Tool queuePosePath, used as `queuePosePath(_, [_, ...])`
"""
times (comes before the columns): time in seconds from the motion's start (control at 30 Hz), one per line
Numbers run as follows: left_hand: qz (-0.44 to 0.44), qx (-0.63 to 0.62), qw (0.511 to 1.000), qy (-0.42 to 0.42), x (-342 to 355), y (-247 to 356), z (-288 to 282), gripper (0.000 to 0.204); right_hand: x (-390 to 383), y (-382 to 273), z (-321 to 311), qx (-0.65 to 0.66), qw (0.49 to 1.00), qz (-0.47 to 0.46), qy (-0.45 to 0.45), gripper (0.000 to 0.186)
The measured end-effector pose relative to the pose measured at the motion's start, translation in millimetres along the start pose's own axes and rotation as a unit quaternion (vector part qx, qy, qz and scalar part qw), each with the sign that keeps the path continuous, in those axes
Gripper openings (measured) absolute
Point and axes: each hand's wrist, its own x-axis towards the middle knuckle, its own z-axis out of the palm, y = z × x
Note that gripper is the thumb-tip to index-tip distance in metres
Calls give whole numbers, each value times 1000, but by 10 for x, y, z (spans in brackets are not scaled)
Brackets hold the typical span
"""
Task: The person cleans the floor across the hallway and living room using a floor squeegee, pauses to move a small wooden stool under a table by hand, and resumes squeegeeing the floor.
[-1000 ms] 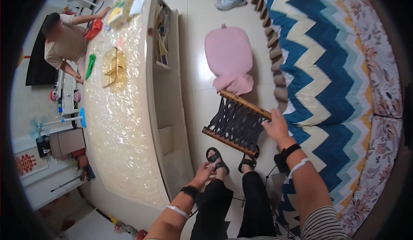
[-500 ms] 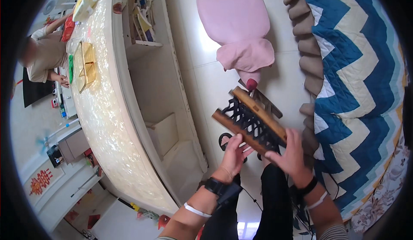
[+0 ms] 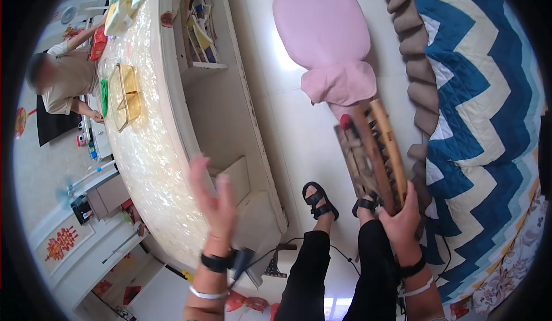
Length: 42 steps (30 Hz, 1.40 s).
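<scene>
My right hand (image 3: 401, 214) grips the near end of a wooden frame (image 3: 386, 151), made of two brown bars with dark lattice between them; its exact kind I cannot make out. The frame points away from me over the floor, its bars close together and blurred. Beside it, on its left, is a brown slatted wooden piece (image 3: 355, 159), partly hidden by the frame; whether the two are joined I cannot tell. My left hand (image 3: 217, 203), fingers apart and blurred, is raised in front of the cabinet's edge, holding nothing.
A pink padded seat (image 3: 322, 25) with pink cloth lies ahead on the tiled floor. To the left runs a white cabinet (image 3: 227, 108) with a plastic-covered top, bearing a yellow divided tray (image 3: 133, 99). A bed with a zigzag quilt (image 3: 466, 91) borders the right. Another person (image 3: 72, 79) is beyond the cabinet.
My left hand has come off the wooden frame and moved left. My right hand has swung the frame to the right; its bars now look closer together.
</scene>
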Motion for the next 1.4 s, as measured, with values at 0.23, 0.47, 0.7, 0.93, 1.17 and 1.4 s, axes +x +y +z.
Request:
queuePosePath(0.23, [-71, 193, 973, 100, 252, -1380, -487, 41, -179, -724, -286, -22, 984, -160, -77, 71])
queuePosePath(0.47, [-77, 223, 967, 96, 238, -1426, -431, 40, 200, -1347, 398, 351, 925, -96, -113, 78])
queuePosePath(0.7, [-102, 218, 966, 91, 256, -1431, -447, 45, 732, -1902, 1650, 453, 874, -90, -149, 81])
queuePosePath(0.93, [-124, 196, 970, 76, 275, -1370, -468, 47, 766, -2141, 2709, 424, 886, -33, -186, 87])
queuePosePath(1.17, [-119, 225, 964, 77, 252, -1471, -589, 47, 654, -2800, 3363, 170, 947, -102, -253, 81])
queuePosePath(1.4, [-123, 182, 972, 78, 329, -1346, -314, 47, 1111, -2082, 3586, 39, 900, -244, -360, 59])
